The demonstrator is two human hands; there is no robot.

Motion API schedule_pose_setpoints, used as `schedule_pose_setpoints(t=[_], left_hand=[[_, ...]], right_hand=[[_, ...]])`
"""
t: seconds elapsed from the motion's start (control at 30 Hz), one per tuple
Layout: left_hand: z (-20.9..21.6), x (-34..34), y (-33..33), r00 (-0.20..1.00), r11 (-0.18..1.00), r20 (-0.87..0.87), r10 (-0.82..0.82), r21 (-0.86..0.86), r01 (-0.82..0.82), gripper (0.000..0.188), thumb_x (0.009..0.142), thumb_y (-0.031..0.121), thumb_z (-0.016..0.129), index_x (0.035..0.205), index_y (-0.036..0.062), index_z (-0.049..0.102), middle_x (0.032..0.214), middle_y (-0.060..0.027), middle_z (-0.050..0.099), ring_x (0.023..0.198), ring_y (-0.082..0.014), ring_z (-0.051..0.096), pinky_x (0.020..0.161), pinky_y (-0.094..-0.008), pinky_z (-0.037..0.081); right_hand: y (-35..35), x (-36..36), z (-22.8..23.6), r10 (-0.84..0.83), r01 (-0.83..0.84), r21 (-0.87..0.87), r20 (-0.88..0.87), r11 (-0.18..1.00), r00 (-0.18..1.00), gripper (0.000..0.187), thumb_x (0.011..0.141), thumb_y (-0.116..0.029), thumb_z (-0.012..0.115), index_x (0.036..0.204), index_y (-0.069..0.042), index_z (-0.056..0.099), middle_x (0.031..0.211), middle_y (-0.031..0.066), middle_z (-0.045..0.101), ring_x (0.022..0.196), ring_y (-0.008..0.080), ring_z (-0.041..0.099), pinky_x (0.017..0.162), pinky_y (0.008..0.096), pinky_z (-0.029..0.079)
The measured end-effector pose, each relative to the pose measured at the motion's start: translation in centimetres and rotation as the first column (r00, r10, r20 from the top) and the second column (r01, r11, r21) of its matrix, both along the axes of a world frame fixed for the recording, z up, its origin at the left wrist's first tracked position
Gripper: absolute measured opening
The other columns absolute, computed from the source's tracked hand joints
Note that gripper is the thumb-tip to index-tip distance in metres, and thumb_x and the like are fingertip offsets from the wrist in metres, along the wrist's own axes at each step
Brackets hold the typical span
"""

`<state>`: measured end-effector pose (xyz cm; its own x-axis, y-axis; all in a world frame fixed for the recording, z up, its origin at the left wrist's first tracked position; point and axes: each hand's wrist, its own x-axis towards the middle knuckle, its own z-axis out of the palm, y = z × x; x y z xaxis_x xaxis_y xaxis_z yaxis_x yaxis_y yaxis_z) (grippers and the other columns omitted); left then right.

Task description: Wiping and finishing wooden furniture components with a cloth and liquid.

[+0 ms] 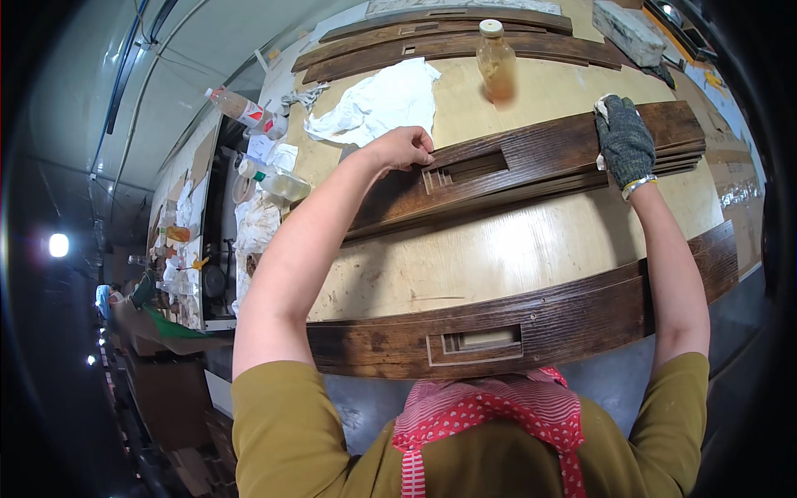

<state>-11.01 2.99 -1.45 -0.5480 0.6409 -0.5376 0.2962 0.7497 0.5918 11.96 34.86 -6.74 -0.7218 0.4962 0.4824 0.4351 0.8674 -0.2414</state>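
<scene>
Dark brown wooden boards lie in a stack; the top board (pixel 548 155) has a rectangular cutout near its left part. My bare left hand (pixel 404 150) is closed, its fingertips curled at the far edge of this board beside the cutout. What lies under its fingers is partly hidden. A dark grey knitted glove covers my right hand (pixel 625 143), which presses on the board's right part. Bits of white cloth (pixel 600 162) stick out from under that hand. Nearer to me, another dark board (pixel 581 311) with a similar cutout lies along the table's front edge.
Several dark boards (pixel 465 51) lie at the back of the pale table (pixel 465 266). A glass jar (pixel 496 66) with brownish liquid and a crumpled white cloth (pixel 382 104) stand between. Plastic bottles (pixel 274 179) are at the left. A greyish block (pixel 628 33) sits back right.
</scene>
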Motion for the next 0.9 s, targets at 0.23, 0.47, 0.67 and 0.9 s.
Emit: schedule_pose_setpoints(t=[0.23, 0.47, 0.67, 0.9], left_hand=[[0.3, -0.1, -0.4, 0.998, 0.999, 0.050, 0.040, -0.021, -0.039, 0.018, 0.083, 0.015, 0.071, 0.095, 0.0108, 0.058, 0.088, 0.0041, 0.056, 0.084, -0.0082, 0.052, 0.071, -0.0268, 0.047], [0.9, 2.8, -4.1, 0.974, 0.963, -0.069, -0.218, 0.147, 0.226, 0.074, 0.078, 0.021, 0.076, 0.140, 0.0114, 0.038, 0.137, -0.0150, 0.045, 0.126, -0.0277, 0.043, 0.108, -0.0373, 0.033], [0.0, 4.1, -4.0, 0.901, 0.955, -0.343, -0.266, 0.031, 0.293, 0.082, 0.073, 0.024, 0.079, 0.142, 0.0113, 0.036, 0.134, -0.0186, 0.041, 0.127, -0.0337, 0.037, 0.110, -0.0403, 0.030], [0.3, 6.3, -2.3, 0.892, 0.973, -0.392, -0.225, -0.047, 0.225, 0.090, 0.069, 0.039, 0.079, 0.143, 0.0098, 0.036, 0.134, -0.0229, 0.040, 0.127, -0.0413, 0.036, 0.109, -0.0450, 0.032]], right_hand=[[-0.7, -0.3, 0.5, -0.030, 0.030, 0.006, 0.000, 1.000, 1.000, 0.024, 0.094, -0.027, 0.049, 0.106, -0.008, 0.056, 0.108, 0.0178, 0.057, 0.102, 0.0361, 0.056, 0.087, 0.0451, 0.047], [0.0, 0.1, 0.0, 0.014, -0.014, -0.001, -0.027, 1.000, 1.000, 0.025, 0.095, -0.028, 0.048, 0.108, -0.008, 0.056, 0.107, 0.0181, 0.058, 0.101, 0.0371, 0.056, 0.086, 0.0460, 0.046], [0.3, -0.3, -0.7, 0.020, -0.016, 0.060, -0.066, 0.998, 0.998, 0.025, 0.095, -0.028, 0.049, 0.109, -0.008, 0.056, 0.109, 0.0178, 0.058, 0.102, 0.0371, 0.056, 0.087, 0.0466, 0.046], [0.0, 0.0, -0.3, -0.049, 0.049, 0.041, -0.007, 0.998, 0.999, 0.026, 0.095, -0.028, 0.049, 0.110, -0.008, 0.056, 0.110, 0.0187, 0.057, 0.104, 0.0371, 0.055, 0.088, 0.0468, 0.046]])
